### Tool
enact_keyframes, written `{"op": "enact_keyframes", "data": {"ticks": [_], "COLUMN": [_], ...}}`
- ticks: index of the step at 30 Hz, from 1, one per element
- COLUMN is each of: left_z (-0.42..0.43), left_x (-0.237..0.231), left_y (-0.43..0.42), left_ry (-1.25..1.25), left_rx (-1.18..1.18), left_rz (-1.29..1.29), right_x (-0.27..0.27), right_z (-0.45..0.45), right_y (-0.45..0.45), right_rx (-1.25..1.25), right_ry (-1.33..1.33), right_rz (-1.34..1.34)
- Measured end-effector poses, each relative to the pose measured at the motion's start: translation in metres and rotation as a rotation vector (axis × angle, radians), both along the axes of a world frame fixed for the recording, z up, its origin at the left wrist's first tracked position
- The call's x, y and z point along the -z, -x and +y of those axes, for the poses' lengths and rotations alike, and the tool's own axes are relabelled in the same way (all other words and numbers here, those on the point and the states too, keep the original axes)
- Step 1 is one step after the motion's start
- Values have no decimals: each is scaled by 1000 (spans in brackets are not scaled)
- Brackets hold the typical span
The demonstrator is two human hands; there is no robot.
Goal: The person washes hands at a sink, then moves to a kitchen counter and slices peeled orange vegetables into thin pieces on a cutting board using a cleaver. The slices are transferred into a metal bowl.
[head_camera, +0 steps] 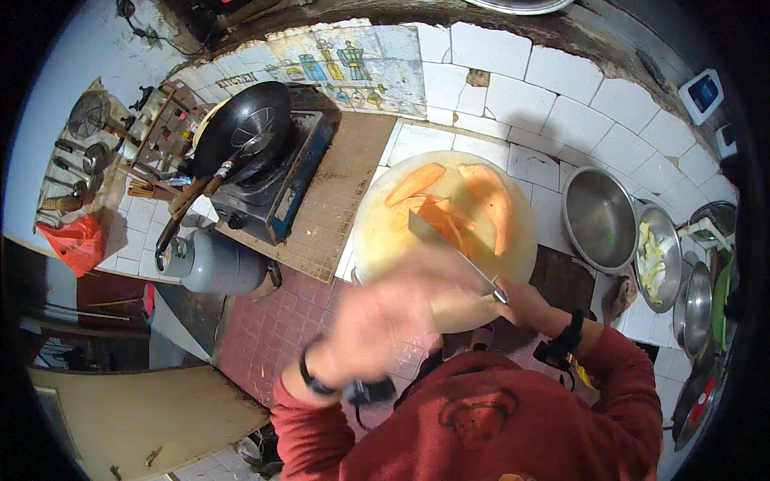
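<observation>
My right hand (524,305) grips the handle of a kitchen knife (442,240), whose broad blade slants up and left over a round chopping board (379,240). Thin orange slices (442,210) are heaped at the blade, partly hidden by it. Further back on the board lie a long peeled orange piece, apparently sweet potato (416,183), and a larger curved orange piece (490,201) on the right. My left hand (388,306) is raised in front of the board's near left edge, blurred by motion. Whether its fingers hold anything does not show.
A black wok (252,132) tilts on a gas stove (264,204) at left, beside a grey gas cylinder (222,264). To the right stand a metal bowl (592,210) and a metal basin with pale green leaves (652,264). White wall tiles (490,45) rise behind the board.
</observation>
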State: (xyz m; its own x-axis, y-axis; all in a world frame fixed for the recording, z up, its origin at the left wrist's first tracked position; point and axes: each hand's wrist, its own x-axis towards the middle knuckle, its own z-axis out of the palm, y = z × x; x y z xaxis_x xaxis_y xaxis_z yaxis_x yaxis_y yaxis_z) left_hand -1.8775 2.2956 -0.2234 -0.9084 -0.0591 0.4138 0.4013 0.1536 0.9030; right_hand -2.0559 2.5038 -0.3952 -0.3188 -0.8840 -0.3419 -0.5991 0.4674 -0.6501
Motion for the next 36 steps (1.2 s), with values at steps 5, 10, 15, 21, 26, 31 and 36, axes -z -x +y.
{"op": "enact_keyframes", "data": {"ticks": [5,10,15,21,26,31,36], "left_z": [-121,-148,-151,-178,-130,-28,32], "left_x": [117,226,238,219,229,262,259], "left_y": [101,157,189,134,35,8,23], "left_ry": [-236,865,870,39,-165,-396,-506], "left_rx": [-590,-551,-506,-637,-842,-970,-902], "left_rz": [-548,-686,-817,-755,-666,-624,-517], "right_x": [-3,-21,-31,-10,0,-9,-10], "right_z": [15,20,25,4,-36,-39,-26], "right_y": [-12,-9,-9,-20,-2,0,-12], "right_rx": [-7,208,274,137,73,93,-151], "right_ry": [-76,-224,-178,-60,41,-43,162], "right_rz": [-79,-213,-153,-148,-130,-137,128]}}
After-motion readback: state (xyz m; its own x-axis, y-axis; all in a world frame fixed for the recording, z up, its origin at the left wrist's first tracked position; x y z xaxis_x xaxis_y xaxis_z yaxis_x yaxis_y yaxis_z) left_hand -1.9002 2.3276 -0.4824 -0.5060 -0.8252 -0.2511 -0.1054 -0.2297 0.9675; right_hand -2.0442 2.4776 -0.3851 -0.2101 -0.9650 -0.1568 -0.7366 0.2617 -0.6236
